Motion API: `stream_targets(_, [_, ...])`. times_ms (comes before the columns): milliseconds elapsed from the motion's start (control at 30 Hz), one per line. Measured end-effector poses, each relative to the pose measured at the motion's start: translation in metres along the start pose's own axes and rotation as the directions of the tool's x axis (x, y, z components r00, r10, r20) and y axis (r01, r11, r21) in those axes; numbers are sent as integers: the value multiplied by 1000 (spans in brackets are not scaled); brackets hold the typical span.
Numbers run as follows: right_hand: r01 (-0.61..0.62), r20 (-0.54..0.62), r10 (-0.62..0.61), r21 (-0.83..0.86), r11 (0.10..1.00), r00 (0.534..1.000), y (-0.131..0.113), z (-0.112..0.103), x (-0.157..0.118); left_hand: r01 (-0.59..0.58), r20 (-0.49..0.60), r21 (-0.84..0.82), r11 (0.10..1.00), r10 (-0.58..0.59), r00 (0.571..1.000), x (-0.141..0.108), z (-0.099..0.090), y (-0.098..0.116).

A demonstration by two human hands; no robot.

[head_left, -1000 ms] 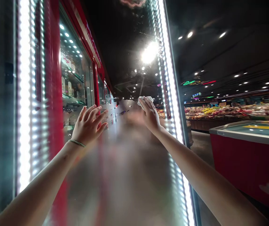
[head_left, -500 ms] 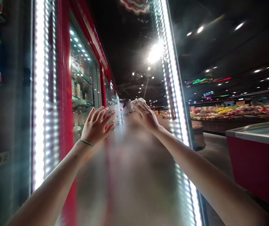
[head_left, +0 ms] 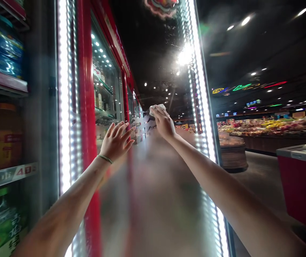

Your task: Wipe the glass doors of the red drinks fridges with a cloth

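Glass pane (head_left: 166, 192), one, clouded low, between two light strips (head_left: 201, 82). Right hand (head_left: 166, 124), one: fingers close together over white cloth (head_left: 160, 106), one, well in from the pane's right edge. Left hand (head_left: 115, 142), one: fingers spread, nearer left edge; green wristband (head_left: 105, 158), one.

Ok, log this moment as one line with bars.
Right hand: holding crumpled white cloth at large, partly fogged glass pane | Left hand: spread open toward pane, contact unclear | Left wrist: thin green band
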State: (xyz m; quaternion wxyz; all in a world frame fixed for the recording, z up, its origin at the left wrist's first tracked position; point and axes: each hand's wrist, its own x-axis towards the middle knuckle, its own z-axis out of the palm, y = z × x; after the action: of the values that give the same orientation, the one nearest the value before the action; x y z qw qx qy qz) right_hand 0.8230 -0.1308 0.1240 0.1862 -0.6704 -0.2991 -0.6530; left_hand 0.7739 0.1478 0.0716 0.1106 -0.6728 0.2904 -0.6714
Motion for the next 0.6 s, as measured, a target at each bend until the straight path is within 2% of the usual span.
stream_targets(100, [51,54,-53,30,998,997,-4,10,1,-52,23,-10,999,52,998,-1,-2,-11])
stream_targets(200, [-31,-54,33,33,999,998,-11,21,8,-125,48,-2,992,125,991,-4,-7,-27])
stream_targets(267, [-14,-48,16,35,999,999,-18,27,13,-152,61,13,988,151,987,-6,-11,-35])
stream_targets(367, [84,56,-86,43,996,995,-28,32,16,-132,74,16,991,131,989,-10,-14,-41])
stream_targets(533, [-17,-24,18,35,999,1000,-36,32,17,-96,78,17,995,94,993,-13,-15,-40])
stream_targets(600, [24,17,-25,35,999,1000,-37,30,17,-91,76,20,996,89,993,-13,-16,-39])
